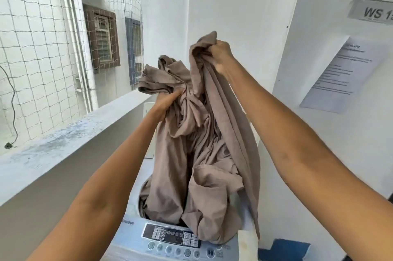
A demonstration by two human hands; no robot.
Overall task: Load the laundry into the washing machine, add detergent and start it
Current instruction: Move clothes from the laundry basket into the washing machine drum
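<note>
1. The right hand is clenched round a bunched upper edge of the sheet, a tuft of cloth poking up above the fist.
2. The left hand is lower and to the left, fingers curled into a thick wad of the same sheet, with loose folds spilling over the top of the hand.
3. The sheet, a large taupe cloth, hangs down from both grips in long folds. A taut band runs from the right fist down the right side.
4. Its lower part is bunched in the opening of the washer, and one fold drapes over the front rim onto the right end of the control panel.
5. Both forearms reach forward and up from the bottom corners of the view, the right raised higher than the left.
6. The washer's lid stands open behind the sheet.
7. To the left runs a concrete ledge with wire mesh above it.
8. On the right wall hang a printed notice and a sign reading "WS 1", cut off by the frame.
</note>
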